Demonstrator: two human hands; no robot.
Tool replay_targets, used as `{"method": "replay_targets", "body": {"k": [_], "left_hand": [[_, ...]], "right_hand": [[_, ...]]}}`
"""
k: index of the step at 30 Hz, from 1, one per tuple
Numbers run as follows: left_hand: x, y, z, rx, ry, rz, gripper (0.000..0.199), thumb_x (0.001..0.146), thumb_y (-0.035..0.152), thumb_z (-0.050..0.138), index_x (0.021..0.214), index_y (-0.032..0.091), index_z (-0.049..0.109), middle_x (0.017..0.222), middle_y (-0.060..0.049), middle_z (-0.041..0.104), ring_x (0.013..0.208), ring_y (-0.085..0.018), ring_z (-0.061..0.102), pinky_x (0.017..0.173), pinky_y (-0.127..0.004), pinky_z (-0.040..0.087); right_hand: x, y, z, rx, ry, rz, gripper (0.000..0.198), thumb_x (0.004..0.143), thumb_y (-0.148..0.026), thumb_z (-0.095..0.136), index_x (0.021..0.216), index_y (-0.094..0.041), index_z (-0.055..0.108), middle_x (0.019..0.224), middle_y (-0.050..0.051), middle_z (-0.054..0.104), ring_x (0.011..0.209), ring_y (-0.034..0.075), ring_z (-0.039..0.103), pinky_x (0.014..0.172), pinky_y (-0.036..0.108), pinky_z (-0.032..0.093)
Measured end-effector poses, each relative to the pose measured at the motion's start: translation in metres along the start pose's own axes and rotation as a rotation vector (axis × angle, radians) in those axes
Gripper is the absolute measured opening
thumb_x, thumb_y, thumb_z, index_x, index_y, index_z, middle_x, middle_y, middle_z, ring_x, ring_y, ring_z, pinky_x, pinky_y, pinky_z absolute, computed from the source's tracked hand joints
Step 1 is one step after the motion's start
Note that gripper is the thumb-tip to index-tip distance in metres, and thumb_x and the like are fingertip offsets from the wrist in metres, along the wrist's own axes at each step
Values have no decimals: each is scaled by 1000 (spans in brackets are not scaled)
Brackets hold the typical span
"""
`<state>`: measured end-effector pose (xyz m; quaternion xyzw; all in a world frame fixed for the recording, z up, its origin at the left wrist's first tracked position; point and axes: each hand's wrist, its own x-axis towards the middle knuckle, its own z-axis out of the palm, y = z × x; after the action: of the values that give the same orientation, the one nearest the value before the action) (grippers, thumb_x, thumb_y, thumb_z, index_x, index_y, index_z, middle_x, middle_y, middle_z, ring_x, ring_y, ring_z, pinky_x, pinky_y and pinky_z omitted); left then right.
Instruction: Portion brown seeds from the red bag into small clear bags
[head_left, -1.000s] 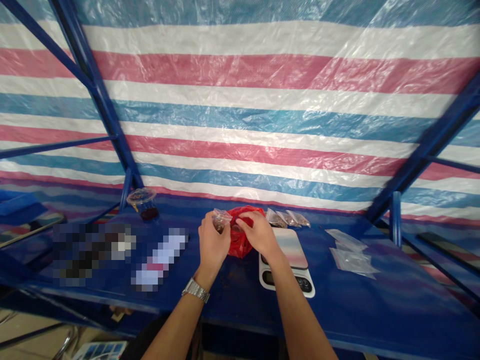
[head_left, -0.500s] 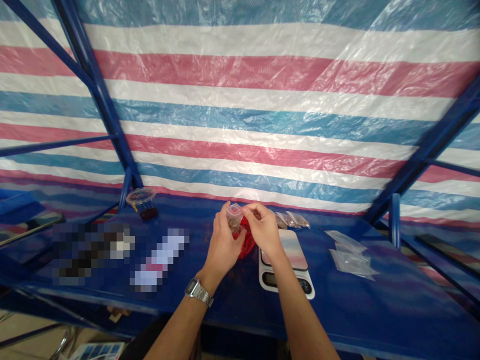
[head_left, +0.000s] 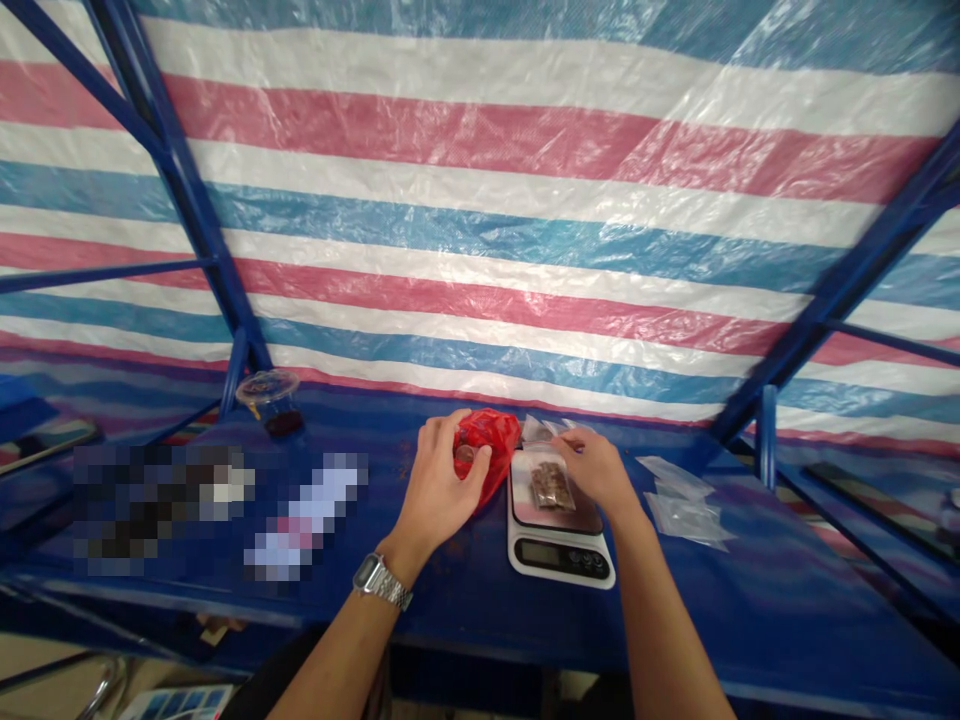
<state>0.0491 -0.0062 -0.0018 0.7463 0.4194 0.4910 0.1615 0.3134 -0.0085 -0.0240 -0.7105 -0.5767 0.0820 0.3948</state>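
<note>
My left hand [head_left: 439, 480], with a metal watch on the wrist, is closed around the side of a red plastic bag [head_left: 501, 450]. Something brownish shows inside the bag's mouth; its kind is unclear. A small clear zip bag [head_left: 552, 486] of brown bits lies on the plate of a white kitchen scale [head_left: 517, 565]. My right hand [head_left: 600, 468] is over the scale's far right side, fingers pinched at the zip bag's top edge. Partly hidden behind that hand are more small zip bags [head_left: 536, 428]. The scale's reading is not legible.
Flat clear zip bags [head_left: 686, 505] lie right of the scale on the blue table [head_left: 420, 625]. A clear plastic cup [head_left: 271, 400] with dark liquid stands at the back left. Two blurred-out items lie on the left. Blue frame bars and a striped sheet [head_left: 480, 240] stand behind.
The filled zip bag has moved from between both hands onto the scale plate, with my right hand going right. My left hand now grips the red bag, which shows more fully.
</note>
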Motion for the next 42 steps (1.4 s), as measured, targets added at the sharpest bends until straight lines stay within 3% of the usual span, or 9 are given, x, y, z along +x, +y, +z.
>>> {"method": "replay_targets", "body": {"k": [3, 11, 21, 27, 38, 42], "left_hand": [[0, 0, -1, 14, -13, 1, 38, 98, 32, 58, 136, 26, 56, 125, -9, 60, 121, -26, 53, 111, -43, 43], [1, -3, -1, 48, -30, 12, 24, 98, 24, 56, 121, 24, 63, 119, -8, 62, 116, -26, 54, 107, -42, 46], [2, -7, 2, 52, 6, 23, 24, 94, 13, 53, 111, 24, 65, 111, -6, 64, 110, -24, 58, 103, -42, 49], [4, -8, 1, 36, 16, 23, 23, 93, 11, 51, 106, 24, 66, 108, -5, 65, 108, -23, 61, 101, -41, 50], [4, -3, -1, -41, 22, 6, 24, 95, 11, 49, 105, 23, 68, 106, -4, 66, 93, -17, 66, 92, -33, 53], [3, -3, -1, -42, 26, 9, 24, 94, 10, 50, 104, 23, 68, 105, -3, 66, 89, -16, 66, 90, -32, 54]], "right_hand": [[-2, 4, 0, -92, 26, 3, 25, 93, -37, 59, 94, -22, 79, 99, 11, 81, 96, 30, 74, 84, 38, 52], [-3, -1, -3, -147, 122, 46, 31, 99, -36, 53, 106, -20, 79, 106, 13, 80, 99, 28, 74, 84, 34, 51], [-5, -5, -7, -204, 10, 89, 29, 99, -33, 53, 103, -20, 79, 107, 10, 79, 101, 27, 72, 81, 31, 47], [-7, -6, -5, -264, -68, 103, 29, 100, -31, 51, 94, -20, 77, 96, 11, 79, 93, 27, 72, 74, 30, 45], [-5, -6, 5, -301, -120, 143, 37, 102, -38, 48, 115, -17, 76, 109, 16, 78, 104, 30, 72, 87, 35, 49], [-6, -3, 5, -313, -115, 163, 38, 102, -40, 48, 112, -17, 77, 106, 17, 78, 102, 31, 73, 86, 36, 49]]}}
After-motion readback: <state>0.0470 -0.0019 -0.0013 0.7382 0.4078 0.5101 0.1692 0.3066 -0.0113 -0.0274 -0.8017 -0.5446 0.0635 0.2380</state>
